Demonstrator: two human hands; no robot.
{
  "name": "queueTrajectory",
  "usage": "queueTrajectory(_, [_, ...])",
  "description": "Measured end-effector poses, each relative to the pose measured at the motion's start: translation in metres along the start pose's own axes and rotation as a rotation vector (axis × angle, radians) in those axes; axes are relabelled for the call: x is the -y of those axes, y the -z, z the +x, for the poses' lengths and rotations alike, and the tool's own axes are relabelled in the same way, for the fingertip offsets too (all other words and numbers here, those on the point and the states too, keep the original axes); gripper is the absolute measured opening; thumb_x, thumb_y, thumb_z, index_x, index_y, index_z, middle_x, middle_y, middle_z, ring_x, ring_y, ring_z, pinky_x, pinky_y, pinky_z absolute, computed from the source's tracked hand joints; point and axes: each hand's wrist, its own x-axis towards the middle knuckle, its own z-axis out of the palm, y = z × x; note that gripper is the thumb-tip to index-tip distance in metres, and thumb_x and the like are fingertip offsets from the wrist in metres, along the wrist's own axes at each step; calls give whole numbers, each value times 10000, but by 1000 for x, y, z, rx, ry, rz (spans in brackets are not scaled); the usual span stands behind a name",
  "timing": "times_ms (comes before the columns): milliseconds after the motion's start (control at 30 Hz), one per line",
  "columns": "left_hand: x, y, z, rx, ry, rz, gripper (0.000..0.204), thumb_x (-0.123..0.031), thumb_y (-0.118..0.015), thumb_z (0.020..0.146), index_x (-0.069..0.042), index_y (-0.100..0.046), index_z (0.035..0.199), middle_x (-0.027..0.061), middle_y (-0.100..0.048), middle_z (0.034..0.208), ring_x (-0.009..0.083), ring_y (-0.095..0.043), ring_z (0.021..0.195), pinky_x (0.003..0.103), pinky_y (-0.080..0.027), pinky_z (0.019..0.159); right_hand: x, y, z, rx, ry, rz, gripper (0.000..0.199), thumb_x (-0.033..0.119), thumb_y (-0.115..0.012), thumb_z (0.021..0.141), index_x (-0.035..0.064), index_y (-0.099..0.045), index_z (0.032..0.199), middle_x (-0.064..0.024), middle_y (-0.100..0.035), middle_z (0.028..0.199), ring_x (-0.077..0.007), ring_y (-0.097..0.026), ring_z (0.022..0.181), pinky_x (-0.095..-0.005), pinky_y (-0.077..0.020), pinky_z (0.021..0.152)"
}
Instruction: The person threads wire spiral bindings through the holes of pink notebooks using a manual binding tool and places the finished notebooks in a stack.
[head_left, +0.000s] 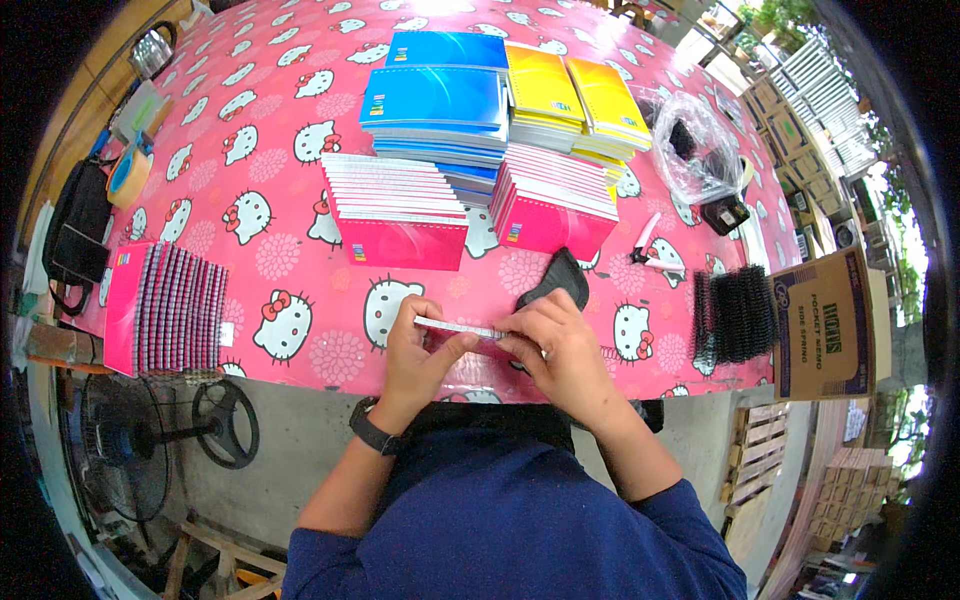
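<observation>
Hands [420, 345] [562, 352] pinch a pink notebook [462, 330] — over the pink cartoon-cat tablecloth [300, 330].

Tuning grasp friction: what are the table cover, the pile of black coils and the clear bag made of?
Table cover: likely vinyl or oilcloth, printed pink, slight sheen. Black coils: spiral bindings, plastic or coated wire, cannot tell which. Clear bag: thin plastic film, crinkled, glossy highlights.

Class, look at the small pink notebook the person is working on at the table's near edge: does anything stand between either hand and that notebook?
Nothing visible does. The left hand and right hand both already grip the small pink notebook directly, fingers on its spiral edge. The black pouch lies beyond it, apart.
</observation>
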Motion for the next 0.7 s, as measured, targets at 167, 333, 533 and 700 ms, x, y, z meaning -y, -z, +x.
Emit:
queueTrajectory(167, [-5,-1,0,3,74,-63,402,-187,-773,736,-73,-412,873,-28,-401,804,42,-388,682,194,-353,586,3,-3,2,-14,-52,-4,209,59,-708,673,38,-610,857,-100,-550,774,-287,-503,796,-372,-424,720])
queueTrajectory(333, [-5,0,-2,33,81,-97,385,-104,-750,741,-77,-397,891,-12,-377,843,64,-379,745,206,-353,669,2,-5,-3,18,-68,52,217,59,-708,652,36,-573,820,-113,-534,803,-315,-490,826,-396,-427,717])
queueTrajectory(533, [-5,2,-3,66,113,-112,384,-42,-731,746,-74,-389,917,8,-363,892,90,-382,813,222,-355,753,4,-11,1,-13,-128,-34,231,79,-729,642,40,-549,781,-106,-535,783,-316,-493,812,-401,-426,704])
queueTrajectory(700, [-6,0,-2,64,88,-132,380,-49,-732,747,-70,-393,918,10,-369,889,94,-386,807,229,-356,755,1,-10,-5,-75,-77,20,227,37,-744,624,44,-578,778,-77,-526,734,-268,-484,754,-358,-412,662])
